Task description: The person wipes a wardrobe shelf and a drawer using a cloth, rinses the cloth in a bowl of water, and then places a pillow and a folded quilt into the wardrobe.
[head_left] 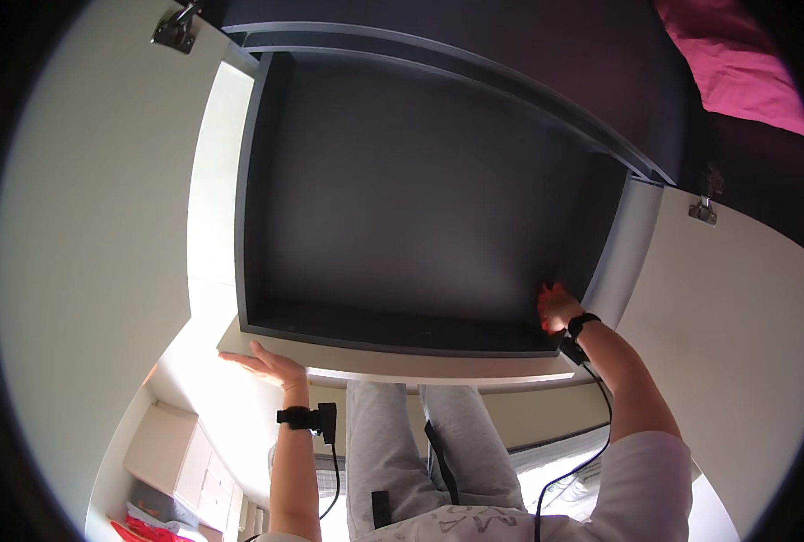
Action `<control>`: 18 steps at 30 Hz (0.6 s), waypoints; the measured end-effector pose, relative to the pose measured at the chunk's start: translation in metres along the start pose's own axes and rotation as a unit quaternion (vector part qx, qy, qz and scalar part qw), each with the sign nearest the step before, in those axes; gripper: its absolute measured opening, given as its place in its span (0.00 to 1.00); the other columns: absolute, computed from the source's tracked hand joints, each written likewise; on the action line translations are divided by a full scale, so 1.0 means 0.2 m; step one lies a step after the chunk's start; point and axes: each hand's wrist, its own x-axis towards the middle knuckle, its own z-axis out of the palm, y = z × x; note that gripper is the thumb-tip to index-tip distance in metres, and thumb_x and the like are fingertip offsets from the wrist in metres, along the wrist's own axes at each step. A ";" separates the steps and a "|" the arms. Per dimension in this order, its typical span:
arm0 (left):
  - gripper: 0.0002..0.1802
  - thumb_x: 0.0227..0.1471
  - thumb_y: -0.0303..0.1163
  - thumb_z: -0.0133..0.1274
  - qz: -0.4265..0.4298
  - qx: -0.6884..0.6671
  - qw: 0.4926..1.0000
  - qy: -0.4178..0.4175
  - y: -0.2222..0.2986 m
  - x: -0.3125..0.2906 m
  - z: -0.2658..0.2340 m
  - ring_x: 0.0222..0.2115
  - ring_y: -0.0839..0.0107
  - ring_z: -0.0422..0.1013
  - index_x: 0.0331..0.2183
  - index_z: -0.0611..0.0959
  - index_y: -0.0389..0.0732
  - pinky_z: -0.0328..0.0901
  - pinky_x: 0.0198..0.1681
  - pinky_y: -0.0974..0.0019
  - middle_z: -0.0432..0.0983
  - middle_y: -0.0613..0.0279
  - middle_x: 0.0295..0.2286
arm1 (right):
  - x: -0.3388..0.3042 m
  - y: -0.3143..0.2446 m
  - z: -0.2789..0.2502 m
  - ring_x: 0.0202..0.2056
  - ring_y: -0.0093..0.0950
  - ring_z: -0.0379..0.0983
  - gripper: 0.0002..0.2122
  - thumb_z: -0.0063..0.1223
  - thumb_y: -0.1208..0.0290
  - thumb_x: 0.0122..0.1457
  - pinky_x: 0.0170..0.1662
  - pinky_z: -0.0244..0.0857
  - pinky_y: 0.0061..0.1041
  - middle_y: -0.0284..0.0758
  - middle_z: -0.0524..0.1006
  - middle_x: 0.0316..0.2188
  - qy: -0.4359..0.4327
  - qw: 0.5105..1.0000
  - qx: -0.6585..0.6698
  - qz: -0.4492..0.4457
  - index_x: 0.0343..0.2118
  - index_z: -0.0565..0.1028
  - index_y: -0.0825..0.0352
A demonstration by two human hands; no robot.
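A dark grey drawer [393,347] is pulled out in front of me, with its pale front panel [438,364] on the near side. My right hand [562,313] reaches over the drawer's near right corner, its fingers closed around a bunched red cloth [546,296] against the inside there. The fingers partly cover the cloth. At the near left corner, my left hand [272,365] rests against the front panel, fingers stretched out and holding nothing. The drawer's floor [402,199] is bare dark board.
White cabinet doors stand open at the left [104,181] and right [727,298], with a metal hinge [175,29] on the left one and another hinge [702,210] on the right. Pink fabric [745,68] lies at the far right. A white cabinet [181,456] stands low left.
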 end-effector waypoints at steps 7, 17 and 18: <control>0.45 0.56 0.56 0.34 -0.003 -0.030 1.000 -0.004 -0.04 -0.02 0.04 0.63 0.55 0.28 0.61 0.36 0.38 0.30 0.64 0.53 0.25 0.50 0.62 | 0.06 0.12 -0.22 0.40 0.42 0.74 0.10 0.48 0.69 0.51 0.41 0.69 0.39 0.43 0.77 0.36 -0.051 0.953 0.244 0.175 0.35 0.76 0.63; 0.46 0.55 0.54 0.35 0.001 -0.035 0.999 -0.003 0.00 -0.01 0.01 0.63 0.55 0.28 0.61 0.35 0.38 0.31 0.64 0.53 0.24 0.50 0.62 | 0.37 -0.27 -0.49 0.43 0.33 0.70 0.18 0.44 0.68 0.55 0.40 0.65 0.40 0.41 0.71 0.43 -0.063 0.481 0.803 0.345 0.50 0.63 0.65; 0.45 0.55 0.52 0.36 -0.011 -0.056 0.998 -0.002 0.03 -0.02 0.03 0.63 0.56 0.28 0.61 0.36 0.36 0.29 0.64 0.54 0.25 0.50 0.62 | 0.43 -0.31 -0.56 0.46 0.33 0.67 0.19 0.45 0.67 0.54 0.44 0.62 0.41 0.40 0.68 0.44 -0.043 0.495 0.758 0.424 0.49 0.63 0.64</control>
